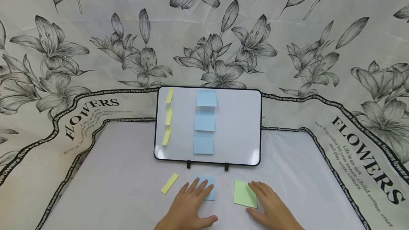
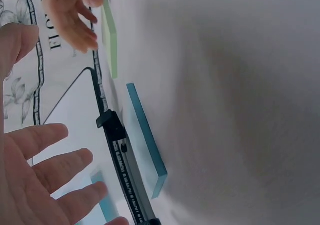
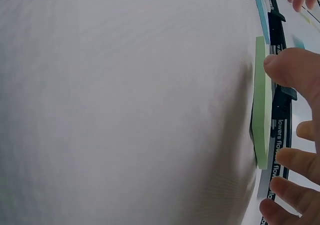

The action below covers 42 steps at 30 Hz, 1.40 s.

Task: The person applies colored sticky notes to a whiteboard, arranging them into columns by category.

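Note:
My left hand [image 1: 190, 203] hovers with spread fingers over a pad of blue sticky notes [image 1: 210, 196], hiding part of it. In the left wrist view the blue pad [image 2: 146, 135] lies flat on the table, apart from those fingers. To the right is a pad of green sticky notes [image 1: 243, 195]. My right hand [image 1: 271, 205] is at its right side, fingers extended and holding nothing. The right wrist view has the thumb [image 3: 290, 67] overlapping the edge of the green pad [image 3: 259, 105]. A narrow yellow sticky-note pad [image 1: 169, 183] lies left of my left hand.
Behind the pads stands a black-framed whiteboard [image 1: 238, 127] on small black feet [image 1: 227, 166]. Three yellow strips [image 1: 168, 116] run down its left side, and three blue notes [image 1: 204, 121] form a column near the middle. A flower-printed cloth [image 1: 220, 52] hangs behind the white table [image 1: 121, 173].

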### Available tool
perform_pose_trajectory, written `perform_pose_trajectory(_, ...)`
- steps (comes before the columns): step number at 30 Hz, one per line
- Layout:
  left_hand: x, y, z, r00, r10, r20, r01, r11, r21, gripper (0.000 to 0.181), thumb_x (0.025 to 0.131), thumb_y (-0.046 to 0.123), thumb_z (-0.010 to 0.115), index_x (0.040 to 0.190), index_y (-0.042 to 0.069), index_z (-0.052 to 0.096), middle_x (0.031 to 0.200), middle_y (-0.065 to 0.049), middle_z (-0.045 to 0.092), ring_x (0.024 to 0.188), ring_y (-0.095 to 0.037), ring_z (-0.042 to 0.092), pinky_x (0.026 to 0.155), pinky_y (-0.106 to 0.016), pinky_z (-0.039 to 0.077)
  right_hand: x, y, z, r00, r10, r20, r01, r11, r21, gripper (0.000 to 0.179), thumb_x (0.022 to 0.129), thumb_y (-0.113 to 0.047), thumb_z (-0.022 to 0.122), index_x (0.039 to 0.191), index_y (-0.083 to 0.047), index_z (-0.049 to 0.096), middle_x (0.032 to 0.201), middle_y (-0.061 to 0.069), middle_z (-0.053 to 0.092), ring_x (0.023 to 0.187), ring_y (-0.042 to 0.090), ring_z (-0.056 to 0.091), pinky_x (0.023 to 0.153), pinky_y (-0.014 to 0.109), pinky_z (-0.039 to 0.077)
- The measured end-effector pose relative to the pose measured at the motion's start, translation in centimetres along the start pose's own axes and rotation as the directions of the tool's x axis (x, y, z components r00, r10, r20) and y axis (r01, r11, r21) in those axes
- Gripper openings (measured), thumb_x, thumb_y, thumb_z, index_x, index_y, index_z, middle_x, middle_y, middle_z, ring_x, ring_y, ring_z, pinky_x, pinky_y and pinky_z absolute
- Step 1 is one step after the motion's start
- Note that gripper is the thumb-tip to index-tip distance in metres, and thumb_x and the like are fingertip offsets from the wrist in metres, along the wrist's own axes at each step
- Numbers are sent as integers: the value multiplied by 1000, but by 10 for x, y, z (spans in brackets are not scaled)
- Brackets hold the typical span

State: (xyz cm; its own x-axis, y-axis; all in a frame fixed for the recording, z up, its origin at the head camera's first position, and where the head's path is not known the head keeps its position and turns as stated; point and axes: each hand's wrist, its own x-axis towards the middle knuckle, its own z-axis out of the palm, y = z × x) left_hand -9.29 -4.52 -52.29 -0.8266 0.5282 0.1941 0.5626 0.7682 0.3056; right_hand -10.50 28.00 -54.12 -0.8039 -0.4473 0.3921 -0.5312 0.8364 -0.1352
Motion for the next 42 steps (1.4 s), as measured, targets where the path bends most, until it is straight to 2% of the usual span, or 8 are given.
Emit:
perform_pose_trajectory(8, -4, 5, 4, 995, 35, -90, -36, 999, -2, 70, 90, 67, 64, 142, 20, 62, 143, -1, 64, 134, -31, 60, 97, -58, 54, -1, -7, 7, 997, 62, 47, -62, 998, 11, 71, 71, -39, 93, 131, -10, 67, 130, 6, 64, 119, 25, 63, 93, 45, 59)
perform_pose_trajectory(15, -4, 8, 5, 994, 46, -103, -45, 999, 5, 67, 91, 67, 63, 139, 20, 64, 141, -1, 66, 132, -30, 62, 97, -55, 55, 3, -9, 7, 994, 93, 63, -93, 996, -5, 63, 73, -38, 92, 126, -13, 70, 128, 5, 65, 116, 23, 64, 91, 43, 59)
perform_pose_trajectory(22, -4, 8, 4, 996, 40, -74, -40, 999, 6, 67, 91, 68, 62, 140, 21, 64, 143, 0, 65, 133, -29, 61, 98, -55, 55, 3, -5, 6, 1000, 27, 10, -27, 1000, 3, 54, 73, -34, 92, 120, -14, 73, 126, 7, 66, 113, 23, 65, 89, 43, 59)
perform_pose_trajectory(26, -4, 8, 5, 996, 50, -72, -49, 999, 12, 67, 92, 69, 60, 140, 21, 64, 142, 1, 65, 133, -28, 61, 98, -55, 55, 5, -3, 4, 1000, -6, -16, 6, 1000, 17, 43, 75, -30, 90, 113, -16, 76, 124, 6, 68, 112, 22, 65, 88, 44, 59)
perform_pose_trajectory(33, 1, 11, 9, 987, 122, -106, -116, 992, 57, 64, 94, 69, 58, 135, 20, 68, 139, 3, 67, 129, -27, 64, 94, -52, 57, 10, 0, 0, 999, -39, -30, 41, 997, 59, 17, 81, -17, 85, 97, -20, 78, 116, 3, 72, 109, 22, 68, 86, 45, 59)
perform_pose_trajectory(39, 6, 16, 7, 985, 157, -73, -152, 986, 76, 65, 96, 69, 54, 136, 21, 67, 141, 5, 66, 131, -25, 62, 95, -49, 57, 15, 3, 2, 981, -161, -110, 168, 985, 51, 24, 74, -5, 85, 95, -13, 77, 104, -2, 74, 101, 20, 70, 87, 37, 56)
perform_pose_trajectory(42, 7, 17, 7, 985, 164, -60, -159, 985, 70, 65, 96, 69, 54, 137, 20, 66, 141, 4, 66, 132, -26, 62, 95, -49, 57, 15, 2, 0, 981, -162, -110, 169, 984, 58, 25, 73, -6, 87, 94, -14, 77, 104, -3, 74, 101, 17, 69, 86, 35, 55)
